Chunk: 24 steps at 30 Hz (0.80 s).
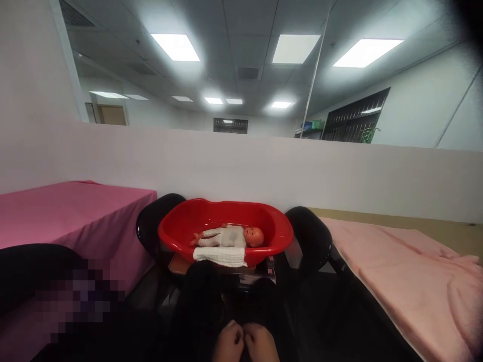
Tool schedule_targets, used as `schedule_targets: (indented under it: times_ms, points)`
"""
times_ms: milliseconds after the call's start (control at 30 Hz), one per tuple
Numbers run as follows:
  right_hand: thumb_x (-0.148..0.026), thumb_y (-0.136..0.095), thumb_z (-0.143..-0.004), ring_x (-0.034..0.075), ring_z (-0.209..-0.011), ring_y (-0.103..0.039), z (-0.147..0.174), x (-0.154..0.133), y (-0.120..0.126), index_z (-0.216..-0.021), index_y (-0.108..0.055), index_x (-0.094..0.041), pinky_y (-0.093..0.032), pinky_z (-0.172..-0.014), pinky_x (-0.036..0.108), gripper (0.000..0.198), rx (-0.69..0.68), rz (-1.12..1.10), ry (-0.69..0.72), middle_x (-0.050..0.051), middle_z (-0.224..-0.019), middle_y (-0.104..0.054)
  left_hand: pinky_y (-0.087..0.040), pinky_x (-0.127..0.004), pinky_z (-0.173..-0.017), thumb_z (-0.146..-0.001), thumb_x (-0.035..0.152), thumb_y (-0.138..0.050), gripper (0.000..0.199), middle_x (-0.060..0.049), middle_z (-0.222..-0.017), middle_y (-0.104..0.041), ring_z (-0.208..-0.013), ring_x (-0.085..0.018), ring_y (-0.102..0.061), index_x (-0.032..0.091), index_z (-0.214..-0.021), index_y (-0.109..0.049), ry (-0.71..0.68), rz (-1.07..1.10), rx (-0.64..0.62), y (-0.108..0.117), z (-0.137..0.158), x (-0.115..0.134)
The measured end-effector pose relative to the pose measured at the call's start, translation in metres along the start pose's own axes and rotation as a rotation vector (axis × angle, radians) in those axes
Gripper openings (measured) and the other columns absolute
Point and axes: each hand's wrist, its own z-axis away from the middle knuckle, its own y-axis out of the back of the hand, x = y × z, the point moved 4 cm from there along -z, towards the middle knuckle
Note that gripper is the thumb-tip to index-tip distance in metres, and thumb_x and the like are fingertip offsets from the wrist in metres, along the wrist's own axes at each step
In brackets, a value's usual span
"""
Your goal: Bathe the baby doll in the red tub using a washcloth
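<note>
My left hand [229,342] and my right hand [261,343] rest close together at the bottom of the view, over my dark-clothed lap. Both have their fingers curled in, and nothing shows in either one. Beyond my knees stands a red baby bathtub [281,226]. A baby doll [232,236] in white clothes lies on its back inside, head to the right and feet to the left. Over the tub's near rim hangs a folded white cloth [219,256]. Neither hand touches the tub, doll or cloth.
A black chair [151,221] stands left of the tub and another black chair [311,236] right of it. Pink cloth covers a table [75,206] at left; a paler pink sheet [400,261] lies at right. Behind runs a white half wall [234,171] with glass above.
</note>
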Motion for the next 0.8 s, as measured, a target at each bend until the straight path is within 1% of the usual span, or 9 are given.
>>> schedule_targets:
  times_ms: [100, 167, 333, 433, 533, 633, 700, 767, 800]
  points:
    - [-0.017, -0.036, -0.083, 0.021, -0.106, -0.064, -0.008, 0.01, 0.0, -0.112, -0.069, -0.02, -0.048, -0.094, 0.036, 0.044, 0.047, -0.124, -0.004, 0.008, -0.112, -0.07, -0.038, -0.028, -0.066, -0.071, 0.018, -0.045, 0.012, -0.003, -0.07, -0.053, -0.067, -0.016, -0.049, 0.019, -0.061, -0.05, -0.083, 0.063, 0.019, 0.0, 0.003, 0.006]
    - [-0.018, -0.037, -0.086, 0.021, -0.114, -0.06, -0.025, 0.002, 0.01, -0.123, -0.062, -0.018, -0.045, -0.1, 0.037, 0.045, 0.082, -0.165, 0.072, 0.009, -0.121, -0.065, -0.038, -0.027, -0.065, -0.074, 0.023, -0.046, 0.012, -0.002, -0.068, -0.053, -0.065, -0.016, -0.049, 0.018, -0.065, -0.052, -0.053, 0.163, -0.014, 0.002, 0.001, 0.008]
    - [-0.015, -0.04, -0.088, 0.02, -0.12, -0.051, -0.088, -0.054, 0.064, -0.131, -0.053, -0.022, -0.041, -0.104, 0.038, 0.045, 0.264, -0.063, 0.375, 0.008, -0.13, -0.056, -0.042, -0.027, -0.067, -0.084, 0.047, -0.046, 0.032, -0.001, -0.07, -0.056, -0.067, -0.016, -0.054, 0.019, -0.069, -0.05, 0.073, 0.322, -0.026, 0.014, -0.006, 0.016]
    - [-0.024, -0.054, -0.086, 0.023, -0.126, -0.045, -0.136, -0.082, 0.09, -0.135, -0.048, -0.022, -0.036, -0.108, 0.041, 0.049, 0.243, 0.094, 0.474, 0.009, -0.138, -0.05, -0.045, -0.029, -0.07, -0.086, 0.047, -0.045, 0.032, -0.003, -0.075, -0.059, -0.072, -0.018, -0.058, 0.019, -0.074, -0.054, 0.057, 0.278, -0.002, 0.032, -0.008, 0.022]
    - [-0.04, -0.062, -0.082, 0.029, -0.117, -0.053, -0.182, -0.085, 0.102, -0.134, -0.05, -0.019, -0.04, -0.101, 0.044, 0.057, 0.047, 0.293, 0.478, 0.013, -0.129, -0.058, -0.049, -0.032, -0.079, -0.086, 0.041, -0.049, 0.026, -0.007, -0.093, -0.064, -0.088, -0.021, -0.061, 0.019, -0.089, -0.062, -0.076, 0.16, 0.097, 0.068, -0.018, 0.026]
    - [-0.054, -0.066, -0.075, 0.033, -0.099, -0.063, -0.214, -0.069, 0.105, -0.121, -0.061, -0.017, -0.048, -0.084, 0.041, 0.06, -0.25, 0.442, 0.394, 0.016, -0.109, -0.068, -0.046, -0.038, -0.097, -0.085, 0.036, -0.054, 0.026, -0.009, -0.115, -0.061, -0.11, -0.023, -0.057, 0.021, -0.104, -0.062, -0.232, -0.037, 0.354, 0.126, -0.043, 0.029]
    - [-0.056, -0.067, -0.073, 0.032, -0.094, -0.065, -0.222, -0.061, 0.107, -0.114, -0.065, -0.02, -0.048, -0.078, 0.037, 0.055, -0.393, 0.443, 0.364, 0.013, -0.105, -0.07, -0.038, -0.044, -0.106, -0.084, 0.035, -0.056, 0.035, -0.01, -0.127, -0.056, -0.122, -0.025, -0.049, 0.021, -0.116, -0.059, -0.268, -0.204, 0.487, 0.166, -0.069, 0.031]
    - [-0.053, -0.066, -0.075, 0.029, -0.098, -0.065, -0.222, -0.06, 0.111, -0.119, -0.063, -0.027, -0.046, -0.079, 0.033, 0.051, -0.429, 0.366, 0.387, 0.009, -0.11, -0.07, -0.035, -0.045, -0.109, -0.08, 0.034, -0.06, 0.046, -0.011, -0.137, -0.05, -0.128, -0.027, -0.044, 0.021, -0.124, -0.055, -0.28, -0.331, 0.473, 0.2, -0.099, 0.033]
    - [-0.05, -0.065, -0.076, 0.028, -0.102, -0.063, -0.22, -0.061, 0.113, -0.124, -0.06, -0.031, -0.045, -0.081, 0.032, 0.052, -0.415, 0.313, 0.414, 0.006, -0.114, -0.069, -0.035, -0.044, -0.108, -0.077, 0.034, -0.064, 0.05, -0.011, -0.136, -0.051, -0.127, -0.028, -0.045, 0.021, -0.124, -0.055, -0.264, -0.377, 0.4, 0.213, -0.114, 0.034]
